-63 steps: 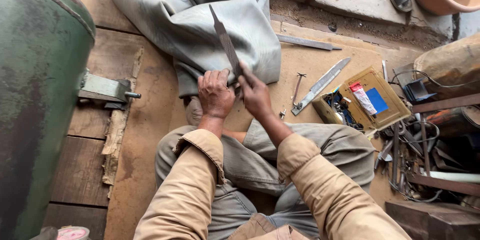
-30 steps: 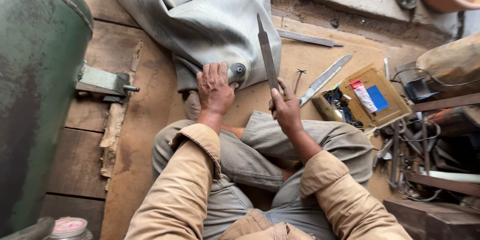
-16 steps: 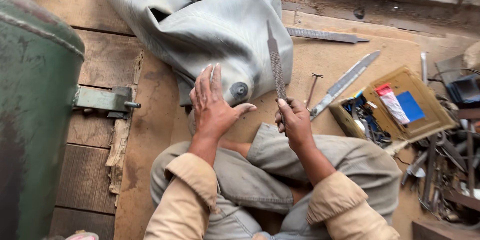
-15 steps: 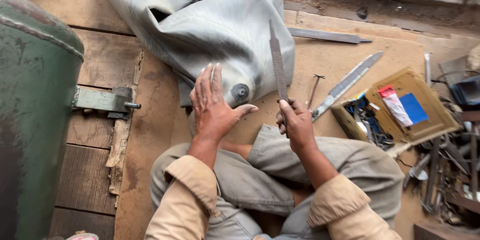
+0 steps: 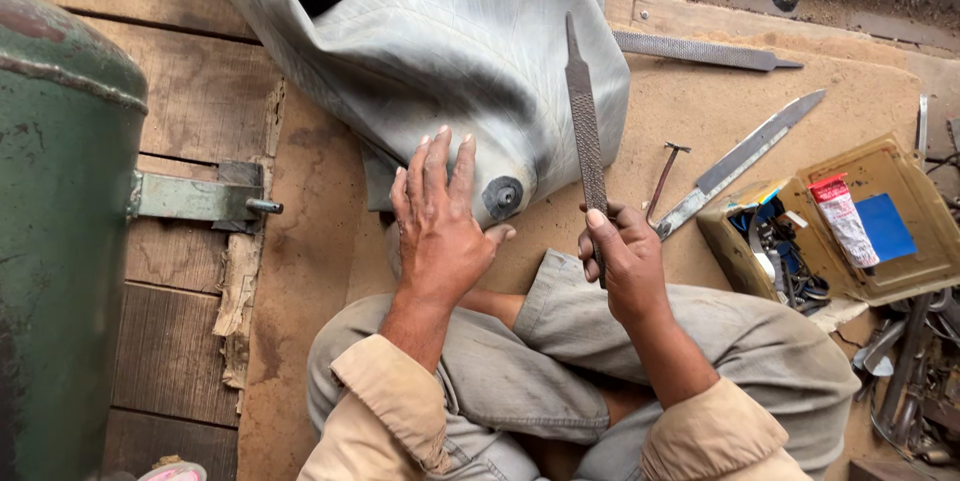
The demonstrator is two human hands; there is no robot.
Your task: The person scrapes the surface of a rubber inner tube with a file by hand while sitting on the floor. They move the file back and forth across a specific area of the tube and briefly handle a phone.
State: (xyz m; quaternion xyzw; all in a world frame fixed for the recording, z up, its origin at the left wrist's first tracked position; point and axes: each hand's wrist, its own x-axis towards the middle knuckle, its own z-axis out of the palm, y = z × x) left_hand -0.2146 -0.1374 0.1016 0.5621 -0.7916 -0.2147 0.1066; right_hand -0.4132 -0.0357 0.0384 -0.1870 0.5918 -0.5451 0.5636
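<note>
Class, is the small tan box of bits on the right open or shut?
Open: the tan box has no lid on, and a red-capped tube and blue card show inside.

Soft, even daylight fills the frame, bright without harshness. Shadows are faint and short: a thin one lies under the left hand and along the folds of the grey rubber tube. No glare shows (even the metal file only gleams dully). Focus is sharp across the centre; the green tank at the left edge bows slightly from wide-angle distortion.
</note>
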